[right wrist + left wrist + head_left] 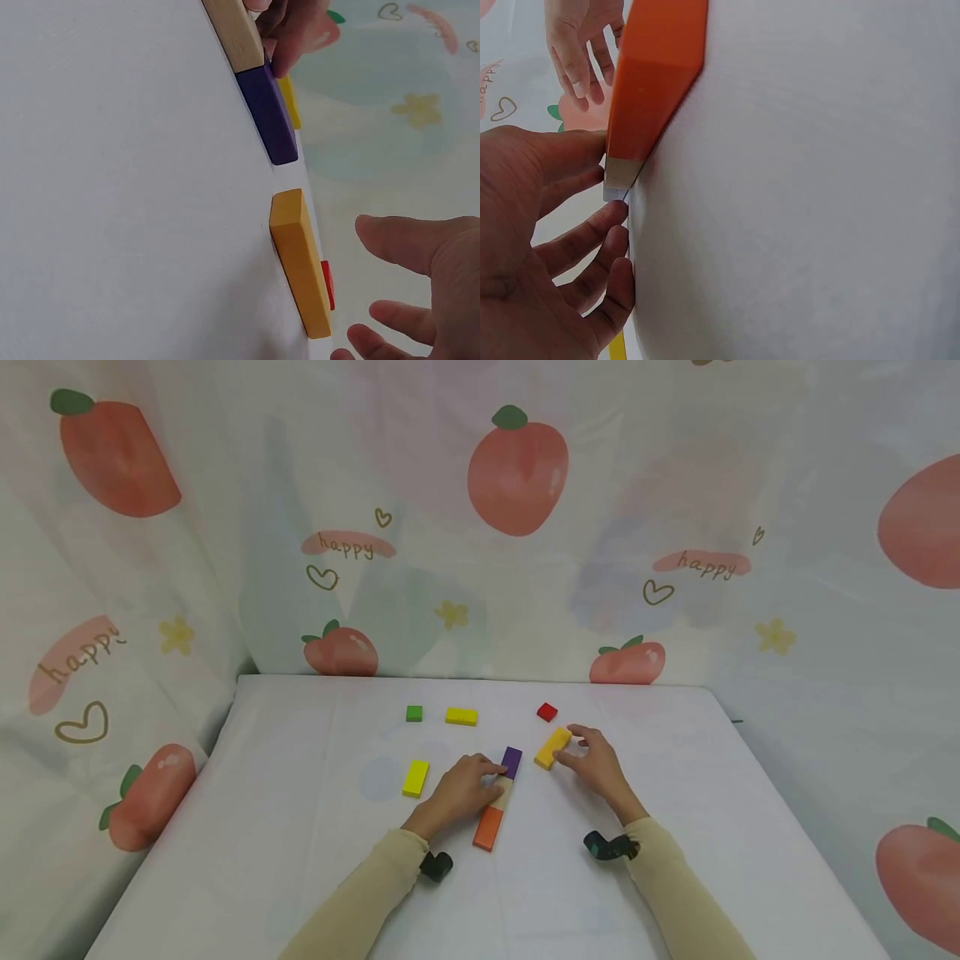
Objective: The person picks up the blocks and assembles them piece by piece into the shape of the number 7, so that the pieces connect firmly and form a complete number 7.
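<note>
An orange block (488,829), a bare-wood block (501,794) and a purple block (512,762) lie end to end in a slanting row. My left hand (463,787) is at the row's left side, its index fingertip at the purple block and its thumb by the wood one. In the right wrist view, a left fingertip meets the side of the purple block (268,116). My right hand (602,770) is beside an amber-yellow block (553,748) past the row's far end. Its thumb and fingers (397,240) are spread, with a gap to that block in the right wrist view.
A red block (547,712) lies just behind the amber one. Farther left are a green block (414,713) and a yellow block (461,717); another yellow block (416,778) lies left of my left hand. A white cloth covers the table (300,860); printed curtains stand behind it.
</note>
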`<action>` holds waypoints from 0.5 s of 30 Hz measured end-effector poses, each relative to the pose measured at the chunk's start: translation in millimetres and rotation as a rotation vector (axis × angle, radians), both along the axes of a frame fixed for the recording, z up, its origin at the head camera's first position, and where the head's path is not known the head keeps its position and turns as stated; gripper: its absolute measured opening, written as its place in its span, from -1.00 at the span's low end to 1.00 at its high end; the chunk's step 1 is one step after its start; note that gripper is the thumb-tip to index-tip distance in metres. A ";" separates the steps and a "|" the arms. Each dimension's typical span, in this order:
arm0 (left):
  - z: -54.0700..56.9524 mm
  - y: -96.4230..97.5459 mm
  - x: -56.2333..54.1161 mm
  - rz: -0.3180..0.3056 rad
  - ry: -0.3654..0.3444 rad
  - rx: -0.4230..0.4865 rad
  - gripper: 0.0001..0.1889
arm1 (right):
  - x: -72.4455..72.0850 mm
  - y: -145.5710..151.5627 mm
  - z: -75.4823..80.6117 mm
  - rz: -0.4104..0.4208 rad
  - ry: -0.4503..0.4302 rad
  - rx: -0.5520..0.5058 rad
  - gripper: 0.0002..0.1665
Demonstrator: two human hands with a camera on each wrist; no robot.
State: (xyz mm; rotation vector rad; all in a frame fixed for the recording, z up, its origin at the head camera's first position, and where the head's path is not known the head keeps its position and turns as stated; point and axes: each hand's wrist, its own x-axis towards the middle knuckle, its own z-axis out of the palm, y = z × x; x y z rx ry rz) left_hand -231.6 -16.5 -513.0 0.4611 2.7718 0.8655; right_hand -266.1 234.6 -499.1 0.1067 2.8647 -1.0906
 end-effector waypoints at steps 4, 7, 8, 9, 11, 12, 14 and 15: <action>-0.8 0.0 -1.0 0.001 -0.007 -0.001 -0.59 | -3.9 -1.9 -1.9 -0.032 -0.029 -0.003 -0.16; -1.9 0.3 -1.7 0.001 -0.007 0.003 -0.59 | -6.8 -2.7 -3.9 -0.042 -0.047 0.000 -0.12; -2.4 0.4 -2.0 0.001 -0.005 0.002 -0.59 | -7.6 -2.9 -4.3 -0.043 -0.052 -0.002 -0.10; -2.9 0.4 -2.2 0.001 -0.004 0.002 -0.59 | -8.2 -3.1 -4.7 -0.046 -0.061 -0.005 -0.09; -3.5 0.5 -2.2 0.001 0.000 0.000 -0.59 | -9.0 -3.2 -5.3 -0.049 -0.077 -0.009 -0.06; -3.7 0.5 -2.2 0.000 0.000 -0.002 -0.59 | -9.4 -3.3 -5.7 -0.049 -0.085 -0.008 -0.04; -3.8 0.4 -2.0 -0.002 0.001 -0.005 -0.60 | -10.0 -3.4 -6.5 -0.051 -0.099 -0.008 0.00; -3.5 0.2 -1.8 -0.004 0.002 -0.006 -0.60 | -10.2 -3.6 -6.9 -0.051 -0.105 -0.004 0.02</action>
